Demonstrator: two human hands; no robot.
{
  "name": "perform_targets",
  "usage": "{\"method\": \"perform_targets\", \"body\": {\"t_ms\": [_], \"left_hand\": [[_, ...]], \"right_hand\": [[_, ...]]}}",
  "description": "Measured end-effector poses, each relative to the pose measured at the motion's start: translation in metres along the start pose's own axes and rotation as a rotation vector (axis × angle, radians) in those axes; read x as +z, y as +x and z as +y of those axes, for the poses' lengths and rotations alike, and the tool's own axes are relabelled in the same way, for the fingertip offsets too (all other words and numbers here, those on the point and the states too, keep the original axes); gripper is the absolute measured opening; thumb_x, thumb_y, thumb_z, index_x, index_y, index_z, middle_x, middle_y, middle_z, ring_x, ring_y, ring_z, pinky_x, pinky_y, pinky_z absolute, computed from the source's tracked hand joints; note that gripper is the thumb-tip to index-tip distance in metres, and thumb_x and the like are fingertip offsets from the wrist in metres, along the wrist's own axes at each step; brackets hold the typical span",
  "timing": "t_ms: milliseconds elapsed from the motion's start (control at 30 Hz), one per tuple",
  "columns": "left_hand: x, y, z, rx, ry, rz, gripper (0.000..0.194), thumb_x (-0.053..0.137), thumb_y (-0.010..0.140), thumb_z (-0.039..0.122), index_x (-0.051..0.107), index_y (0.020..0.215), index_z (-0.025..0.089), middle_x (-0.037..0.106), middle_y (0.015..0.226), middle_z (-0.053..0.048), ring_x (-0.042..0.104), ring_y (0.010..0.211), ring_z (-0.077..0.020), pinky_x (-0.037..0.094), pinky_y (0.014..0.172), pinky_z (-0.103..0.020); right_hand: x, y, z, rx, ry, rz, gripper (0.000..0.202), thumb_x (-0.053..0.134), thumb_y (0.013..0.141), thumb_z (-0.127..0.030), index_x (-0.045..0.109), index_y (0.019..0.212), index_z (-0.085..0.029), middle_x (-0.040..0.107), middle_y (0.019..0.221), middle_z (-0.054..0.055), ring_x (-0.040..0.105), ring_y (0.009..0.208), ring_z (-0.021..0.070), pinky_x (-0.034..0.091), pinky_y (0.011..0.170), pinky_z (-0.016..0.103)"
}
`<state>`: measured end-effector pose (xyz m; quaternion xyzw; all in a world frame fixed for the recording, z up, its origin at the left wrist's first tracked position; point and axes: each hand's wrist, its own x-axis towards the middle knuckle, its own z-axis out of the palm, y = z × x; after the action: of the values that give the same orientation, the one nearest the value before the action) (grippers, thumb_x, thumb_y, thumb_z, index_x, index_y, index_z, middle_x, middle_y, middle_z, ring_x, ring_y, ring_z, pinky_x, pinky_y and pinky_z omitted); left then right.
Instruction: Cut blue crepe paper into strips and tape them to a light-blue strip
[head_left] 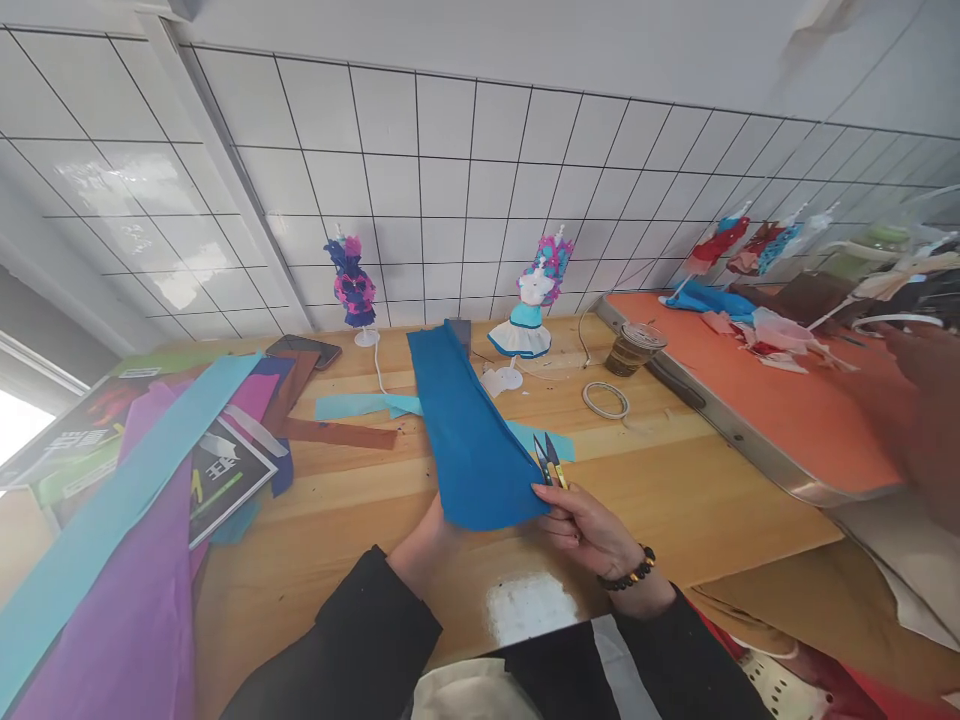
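Observation:
A wide dark-blue strip of cloth or crepe paper (pixel 476 450) is spread over the middle of the wooden table, its near end lifted toward me. My right hand (pixel 589 530) pinches the strip's near right corner between thumb and finger. A pair of thread snips (pixel 551 460) is also in that hand, blades pointing away from me and apart. My left hand (pixel 433 535) reaches under the near left edge of the strip, so its fingers are hidden. A light-blue strip (pixel 349 405) passes beneath the dark-blue one.
Two small dress forms, one in navy and pink (pixel 352 285), one in white and turquoise (pixel 525 320), stand by the tiled wall. A tape ring (pixel 606 401) and a lidded cup (pixel 634 350) are right. Purple material (pixel 142 560), magazines (pixel 225 475) and a phone (pixel 307 350) lie left.

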<state>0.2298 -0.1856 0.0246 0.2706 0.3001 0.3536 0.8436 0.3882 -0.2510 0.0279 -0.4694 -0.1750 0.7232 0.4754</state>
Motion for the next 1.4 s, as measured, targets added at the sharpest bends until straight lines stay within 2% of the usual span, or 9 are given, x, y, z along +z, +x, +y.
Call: {"method": "perform_targets", "body": {"t_ms": [100, 267, 400, 500, 700, 900, 1133, 1267, 1400], "left_hand": [[-0.009, 0.002, 0.008, -0.136, -0.14, -0.042, 0.051, 0.054, 0.072, 0.057, 0.068, 0.091, 0.012, 0.068, 0.096, -0.014, 0.059, 0.097, -0.0342, 0.044, 0.088, -0.051], [-0.018, 0.004, 0.013, -0.186, -0.259, 0.045, 0.07, 0.048, 0.067, 0.07, 0.061, 0.107, 0.014, 0.064, 0.106, -0.015, 0.058, 0.1, -0.0355, 0.045, 0.085, -0.053], [-0.024, 0.011, 0.007, -0.233, -0.118, 0.21, 0.036, 0.066, 0.068, 0.031, 0.062, 0.099, 0.013, 0.069, 0.094, -0.012, 0.064, 0.086, -0.0277, 0.05, 0.083, -0.045], [-0.028, 0.015, 0.003, -0.197, -0.042, 0.311, 0.029, 0.065, 0.065, 0.014, 0.062, 0.094, 0.011, 0.07, 0.087, -0.01, 0.066, 0.076, -0.0236, 0.051, 0.08, -0.04], [-0.029, 0.016, -0.001, -0.131, 0.021, 0.235, 0.027, 0.06, 0.063, 0.004, 0.061, 0.089, 0.011, 0.07, 0.084, -0.011, 0.066, 0.071, -0.0215, 0.053, 0.073, -0.037], [-0.027, 0.015, -0.003, -0.114, 0.022, 0.175, 0.022, 0.056, 0.063, 0.004, 0.062, 0.083, 0.011, 0.07, 0.077, -0.008, 0.065, 0.067, -0.0197, 0.053, 0.071, -0.035], [-0.022, 0.011, 0.005, -0.292, -0.07, 0.193, 0.022, 0.056, 0.069, 0.023, 0.063, 0.085, 0.01, 0.07, 0.078, -0.011, 0.066, 0.071, -0.025, 0.052, 0.073, -0.04], [-0.02, 0.01, 0.006, -0.24, -0.092, 0.133, 0.029, 0.061, 0.071, 0.035, 0.064, 0.088, 0.012, 0.07, 0.081, -0.009, 0.066, 0.072, -0.0234, 0.053, 0.073, -0.038], [-0.021, 0.011, 0.002, -0.168, -0.007, 0.177, 0.029, 0.069, 0.066, 0.028, 0.063, 0.089, 0.012, 0.07, 0.082, -0.009, 0.065, 0.071, -0.0215, 0.053, 0.071, -0.035]], "right_hand": [[-0.005, -0.01, 0.004, -0.001, -0.142, -0.007, 0.053, 0.074, 0.062, -0.035, 0.022, 0.056, -0.021, 0.014, 0.044, -0.013, 0.012, 0.038, 0.001, 0.009, 0.035, 0.017], [-0.007, -0.017, 0.011, -0.075, -0.439, 0.128, 0.046, 0.07, 0.064, -0.041, 0.03, 0.059, -0.021, 0.021, 0.043, -0.012, 0.016, 0.037, 0.0018, 0.012, 0.034, 0.018], [-0.01, -0.02, 0.011, -0.083, -0.573, 0.139, 0.044, 0.069, 0.064, -0.047, 0.035, 0.061, -0.02, 0.025, 0.043, -0.011, 0.02, 0.036, 0.0023, 0.017, 0.034, 0.018], [-0.015, -0.02, 0.009, -0.065, -0.49, 0.133, 0.043, 0.065, 0.066, -0.051, 0.036, 0.062, -0.02, 0.022, 0.045, -0.011, 0.018, 0.037, 0.0025, 0.015, 0.034, 0.018], [-0.016, -0.01, 0.007, -0.096, -0.345, 0.121, 0.036, 0.06, 0.071, -0.052, 0.053, 0.079, -0.017, 0.019, 0.046, -0.012, 0.014, 0.038, 0.0031, 0.011, 0.034, 0.018], [-0.005, 0.0, 0.012, -0.088, -0.306, 0.086, 0.044, 0.066, 0.068, -0.047, 0.034, 0.057, -0.019, 0.019, 0.044, -0.012, 0.015, 0.038, 0.0023, 0.011, 0.034, 0.018], [0.002, 0.004, 0.014, -0.095, -0.318, 0.05, 0.038, 0.067, 0.067, -0.043, 0.038, 0.061, -0.019, 0.023, 0.046, -0.011, 0.018, 0.038, 0.0027, 0.012, 0.034, 0.018], [0.006, 0.006, 0.015, -0.098, -0.333, 0.068, 0.039, 0.066, 0.067, -0.044, 0.037, 0.061, -0.02, 0.023, 0.047, -0.011, 0.017, 0.039, 0.0028, 0.012, 0.034, 0.017], [0.011, 0.01, 0.017, -0.097, -0.307, 0.05, 0.042, 0.066, 0.067, -0.045, 0.033, 0.06, -0.02, 0.024, 0.047, -0.011, 0.018, 0.04, 0.0028, 0.013, 0.034, 0.017]]}}
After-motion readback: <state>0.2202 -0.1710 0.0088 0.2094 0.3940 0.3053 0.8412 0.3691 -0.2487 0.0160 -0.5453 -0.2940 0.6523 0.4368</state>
